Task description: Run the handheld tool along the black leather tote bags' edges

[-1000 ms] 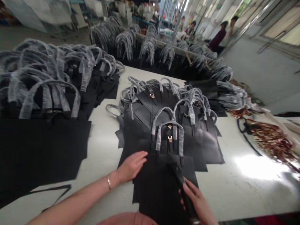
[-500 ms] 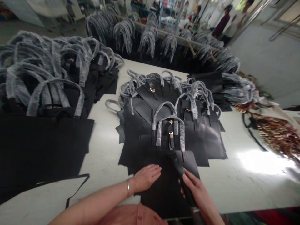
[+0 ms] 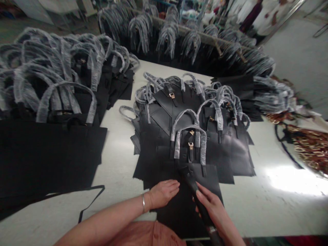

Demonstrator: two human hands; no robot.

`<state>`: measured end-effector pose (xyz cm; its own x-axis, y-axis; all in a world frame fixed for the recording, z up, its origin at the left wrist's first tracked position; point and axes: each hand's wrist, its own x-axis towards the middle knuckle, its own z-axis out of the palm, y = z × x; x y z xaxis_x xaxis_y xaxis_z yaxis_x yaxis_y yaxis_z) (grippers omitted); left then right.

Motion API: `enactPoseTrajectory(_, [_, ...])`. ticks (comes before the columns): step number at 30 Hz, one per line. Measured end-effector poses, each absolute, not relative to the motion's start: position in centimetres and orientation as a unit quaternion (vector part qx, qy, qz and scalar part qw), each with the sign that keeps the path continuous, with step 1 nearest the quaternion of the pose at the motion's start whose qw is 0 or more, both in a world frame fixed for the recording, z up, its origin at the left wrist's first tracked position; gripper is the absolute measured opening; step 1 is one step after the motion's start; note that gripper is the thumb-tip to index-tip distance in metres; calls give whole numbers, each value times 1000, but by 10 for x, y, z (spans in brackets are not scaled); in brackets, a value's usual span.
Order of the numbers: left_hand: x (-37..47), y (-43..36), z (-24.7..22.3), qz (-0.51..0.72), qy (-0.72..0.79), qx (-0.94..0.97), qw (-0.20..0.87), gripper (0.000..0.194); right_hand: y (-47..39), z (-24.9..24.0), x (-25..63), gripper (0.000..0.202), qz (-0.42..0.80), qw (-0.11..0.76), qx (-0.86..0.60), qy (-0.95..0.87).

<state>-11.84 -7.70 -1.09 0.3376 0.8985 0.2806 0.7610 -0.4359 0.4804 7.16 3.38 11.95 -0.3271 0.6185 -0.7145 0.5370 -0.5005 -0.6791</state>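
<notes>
My right hand [image 3: 208,201] is wrapped around a long black handheld tool [image 3: 202,209]. Its wide flat head lies over a black leather-like bag panel [image 3: 176,218], near the panel's upper edge; the exact kind of tool is unclear. Flat on the same panel, left of the tool, rests my left hand [image 3: 164,193], fingers extended and holding nothing. Just beyond the head are an arched bag handle [image 3: 191,127] in clear plastic wrap and a black strap with a gold buckle [image 3: 191,146].
Overlapping bag panels [image 3: 220,150] with wrapped handles spread across the white table [image 3: 118,147]. A larger stack [image 3: 51,153] lies at left, with a thin black strip [image 3: 92,201] before it. Brown straps with gold hardware [image 3: 311,147] are at right. More handles hang on a rack [image 3: 166,34] behind.
The view has shifted slightly, so most things appear a little further right. The tool's head has moved a little left across the panel. My left hand stays flat in place.
</notes>
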Motion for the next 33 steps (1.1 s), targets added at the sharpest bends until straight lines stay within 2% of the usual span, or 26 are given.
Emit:
enactPoseTrajectory(9, [-118,-78,-17,268,514,803,137,36,41,124,39,65,670,35,-550,-497])
enactPoseTrajectory(17, [-118,-75,-3,280,447,839,134,24,24,128,42,69,660,-52,-524,-536])
enactPoseTrajectory(24, [-116,-76,-8,245,462,842,135,19,26,115,-9,59,642,0,-475,-601])
enactPoseTrajectory(30, [-116,-76,-12,246,462,840,143,16,20,114,15,62,657,-52,-492,-569])
enactPoseTrajectory(33, [-115,-74,-12,240,467,838,150,16,20,111,0,57,642,-15,-480,-598])
